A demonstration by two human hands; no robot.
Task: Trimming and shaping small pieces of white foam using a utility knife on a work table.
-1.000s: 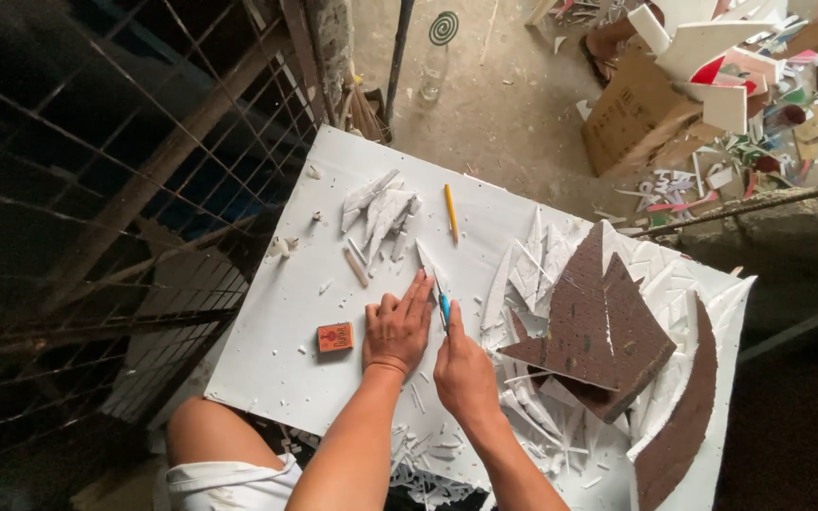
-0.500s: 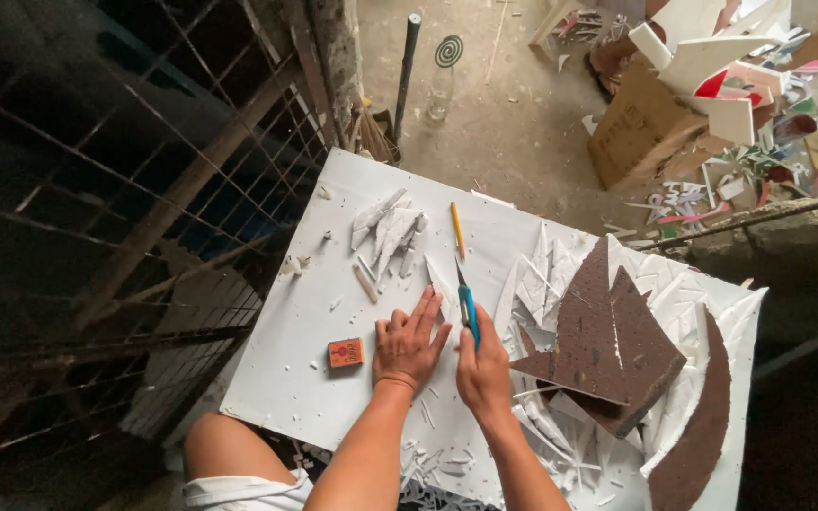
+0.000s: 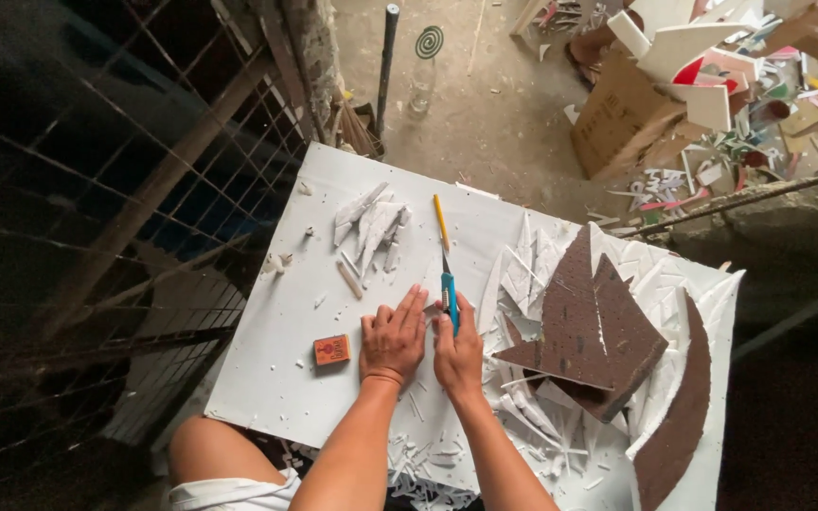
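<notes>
Under the right hand [image 3: 458, 352], the blue knife [image 3: 449, 301] handle hides.

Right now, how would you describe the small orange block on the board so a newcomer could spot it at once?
Start at the big white board on the person's lap. Find the left hand pressed flat on it; the small orange block lies just to that hand's left, apart from it. It is the only orange, box-shaped thing there, among white offcuts, unlike the thin yellow pencil farther up.

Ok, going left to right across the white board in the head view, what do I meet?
Small orange box → left hand → blue utility knife in right hand → brown triangular pieces → brown curved strip.
</notes>
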